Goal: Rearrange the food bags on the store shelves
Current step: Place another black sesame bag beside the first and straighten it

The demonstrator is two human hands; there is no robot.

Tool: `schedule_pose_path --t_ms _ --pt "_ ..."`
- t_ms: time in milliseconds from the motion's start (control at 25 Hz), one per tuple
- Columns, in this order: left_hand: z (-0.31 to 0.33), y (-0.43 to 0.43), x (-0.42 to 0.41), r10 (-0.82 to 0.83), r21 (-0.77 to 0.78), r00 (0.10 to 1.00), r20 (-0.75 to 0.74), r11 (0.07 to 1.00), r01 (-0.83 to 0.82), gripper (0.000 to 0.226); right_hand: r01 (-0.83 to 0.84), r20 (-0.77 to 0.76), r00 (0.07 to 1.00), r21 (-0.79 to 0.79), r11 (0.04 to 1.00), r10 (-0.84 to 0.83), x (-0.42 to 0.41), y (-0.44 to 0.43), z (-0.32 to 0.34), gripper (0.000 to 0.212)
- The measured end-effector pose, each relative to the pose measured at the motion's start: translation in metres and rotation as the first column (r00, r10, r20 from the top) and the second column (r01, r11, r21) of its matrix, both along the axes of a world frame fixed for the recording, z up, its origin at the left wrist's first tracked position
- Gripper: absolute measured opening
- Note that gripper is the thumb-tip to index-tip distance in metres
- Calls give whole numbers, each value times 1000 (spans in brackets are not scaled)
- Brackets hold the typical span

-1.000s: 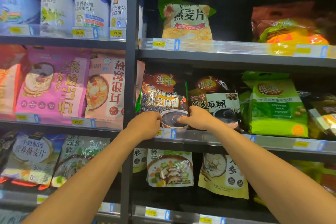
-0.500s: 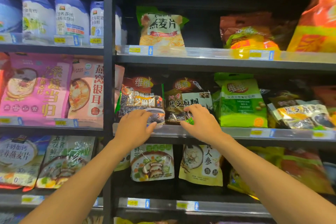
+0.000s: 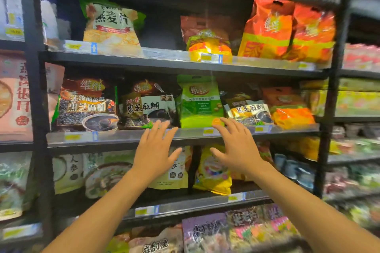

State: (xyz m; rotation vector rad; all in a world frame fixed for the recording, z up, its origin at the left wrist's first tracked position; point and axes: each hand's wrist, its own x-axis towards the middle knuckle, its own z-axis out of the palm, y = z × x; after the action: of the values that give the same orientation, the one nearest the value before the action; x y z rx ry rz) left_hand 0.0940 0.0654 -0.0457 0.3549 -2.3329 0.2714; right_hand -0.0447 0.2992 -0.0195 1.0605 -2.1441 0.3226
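Observation:
On the middle shelf [image 3: 127, 138] stand two dark black-sesame bags [image 3: 87, 104] [image 3: 148, 104], a green soybean-powder bag [image 3: 200, 101] and a tilted yellow-and-black bag [image 3: 249, 112]. My left hand [image 3: 155, 150] is raised in front of the shelf edge with fingers spread, its fingertips just below the second sesame bag. My right hand [image 3: 236, 146] is spread the same way below the green bag's right corner. Neither hand holds anything.
The upper shelf carries an oat-flake bag [image 3: 111, 23], a yellow bag [image 3: 208, 45] and orange bags [image 3: 287, 28]. Below hang ginseng and yellow snack bags [image 3: 212, 170]. Black uprights [image 3: 34, 88] [image 3: 334, 88] frame the bay; neighbouring shelves hold pink bags and tins.
Both hands left the two sesame bags and moved right, opening with spread fingers. The view swung right, bringing the green bag and the orange bags toward the centre.

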Motion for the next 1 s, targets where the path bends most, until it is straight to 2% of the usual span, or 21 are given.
schedule_pose_path --t_ms 280,520,680,800,1000 --pt "11 89 -78 -144 45 989 9 989 144 75 164 48 986 -101 981 -160 -41 108 6 75" --pt "30 118 -158 -200 103 980 12 975 198 80 203 92 977 -163 965 -190 -101 143 18 74" --pt "45 123 -218 -174 148 985 15 974 170 88 219 111 973 -173 960 -202 -159 140 26 76" --pt "59 116 -264 -145 251 987 74 960 123 95 206 114 976 -194 959 -186 -203 134 32 77" --pt "71 101 -324 -77 380 971 226 925 -15 92 227 173 966 -197 954 -194 -273 117 39 84"
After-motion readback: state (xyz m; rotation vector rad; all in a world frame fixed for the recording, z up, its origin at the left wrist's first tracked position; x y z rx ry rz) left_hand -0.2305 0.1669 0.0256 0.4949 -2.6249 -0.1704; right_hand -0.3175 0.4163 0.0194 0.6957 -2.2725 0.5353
